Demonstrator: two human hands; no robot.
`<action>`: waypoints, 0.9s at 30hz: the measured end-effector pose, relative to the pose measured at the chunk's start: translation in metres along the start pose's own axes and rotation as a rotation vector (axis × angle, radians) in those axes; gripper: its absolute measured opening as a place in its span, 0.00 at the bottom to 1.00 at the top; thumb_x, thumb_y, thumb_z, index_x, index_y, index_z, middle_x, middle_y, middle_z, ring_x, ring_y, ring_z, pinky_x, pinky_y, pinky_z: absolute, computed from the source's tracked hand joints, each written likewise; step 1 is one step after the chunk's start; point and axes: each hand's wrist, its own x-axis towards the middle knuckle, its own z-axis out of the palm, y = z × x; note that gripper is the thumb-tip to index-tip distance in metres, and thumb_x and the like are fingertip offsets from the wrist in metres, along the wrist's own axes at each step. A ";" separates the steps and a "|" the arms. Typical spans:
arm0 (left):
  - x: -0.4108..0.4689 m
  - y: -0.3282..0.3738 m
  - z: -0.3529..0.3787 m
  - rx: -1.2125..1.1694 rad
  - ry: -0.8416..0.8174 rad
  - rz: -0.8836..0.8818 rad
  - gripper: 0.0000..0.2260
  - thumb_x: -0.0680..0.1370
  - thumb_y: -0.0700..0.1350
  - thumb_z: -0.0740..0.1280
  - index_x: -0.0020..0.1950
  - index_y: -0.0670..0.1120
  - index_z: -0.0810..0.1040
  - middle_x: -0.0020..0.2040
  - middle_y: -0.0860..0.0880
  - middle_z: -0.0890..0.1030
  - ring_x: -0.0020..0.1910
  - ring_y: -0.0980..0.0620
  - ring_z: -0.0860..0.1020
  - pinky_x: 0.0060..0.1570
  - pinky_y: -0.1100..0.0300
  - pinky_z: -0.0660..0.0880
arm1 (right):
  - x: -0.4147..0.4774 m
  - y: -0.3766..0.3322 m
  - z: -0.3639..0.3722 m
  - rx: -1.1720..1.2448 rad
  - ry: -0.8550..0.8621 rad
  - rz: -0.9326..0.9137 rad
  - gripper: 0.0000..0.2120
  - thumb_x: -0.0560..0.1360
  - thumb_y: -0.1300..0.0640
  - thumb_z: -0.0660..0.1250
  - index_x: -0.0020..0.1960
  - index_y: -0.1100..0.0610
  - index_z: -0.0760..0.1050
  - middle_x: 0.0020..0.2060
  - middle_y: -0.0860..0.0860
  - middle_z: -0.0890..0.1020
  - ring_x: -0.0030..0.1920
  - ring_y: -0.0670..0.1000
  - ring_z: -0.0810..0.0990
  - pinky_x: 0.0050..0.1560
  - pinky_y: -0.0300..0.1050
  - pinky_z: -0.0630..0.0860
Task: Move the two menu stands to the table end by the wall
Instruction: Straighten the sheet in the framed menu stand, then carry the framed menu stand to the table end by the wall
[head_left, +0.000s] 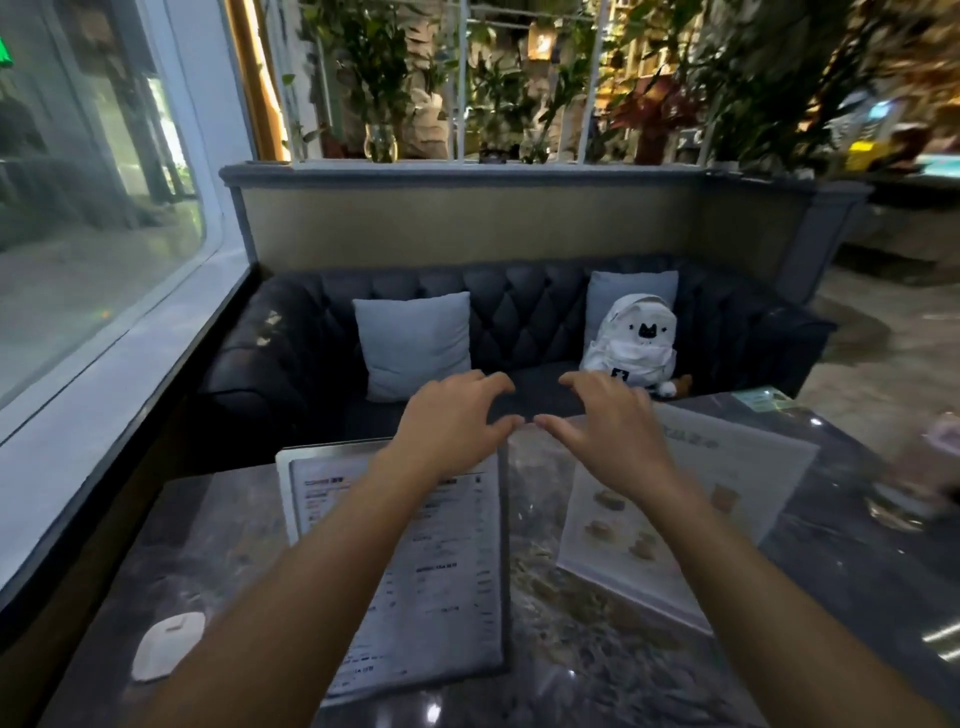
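Two clear menu stands rest on the dark marble table (597, 649). The left menu stand (447, 577) carries a text price list and leans back near the table's middle. The right menu stand (670, 525) shows pictures of food and stands a little further right. My left hand (457, 421) hovers above the top edge of the left stand, fingers spread and curved, holding nothing. My right hand (608, 431) hovers over the top of the right stand in the same way. My forearms hide part of both stands.
A small white oval device (166, 644) lies at the table's left, near the window wall (104, 332). Beyond the table is a dark tufted sofa (519, 312) with two grey cushions and a white backpack (631, 338). A blurred object sits at the table's right edge.
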 end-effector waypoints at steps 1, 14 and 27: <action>0.006 0.008 0.004 -0.008 -0.008 0.018 0.18 0.75 0.56 0.63 0.62 0.51 0.71 0.56 0.47 0.79 0.53 0.46 0.76 0.50 0.50 0.74 | -0.003 0.009 -0.006 -0.023 0.009 0.021 0.25 0.72 0.41 0.63 0.62 0.55 0.69 0.57 0.54 0.77 0.58 0.55 0.73 0.56 0.51 0.63; 0.064 0.082 0.069 -0.036 -0.073 0.214 0.24 0.76 0.44 0.64 0.71 0.47 0.62 0.72 0.45 0.66 0.70 0.45 0.64 0.66 0.49 0.65 | -0.047 0.114 -0.049 -0.195 0.038 0.225 0.15 0.75 0.48 0.62 0.57 0.54 0.74 0.55 0.53 0.79 0.58 0.56 0.73 0.53 0.52 0.63; 0.070 0.085 0.091 0.114 0.041 0.176 0.23 0.78 0.37 0.57 0.69 0.57 0.64 0.55 0.48 0.78 0.53 0.46 0.74 0.66 0.47 0.58 | -0.059 0.151 -0.049 -0.099 0.203 0.267 0.10 0.71 0.64 0.65 0.48 0.54 0.82 0.40 0.55 0.85 0.43 0.60 0.77 0.43 0.50 0.60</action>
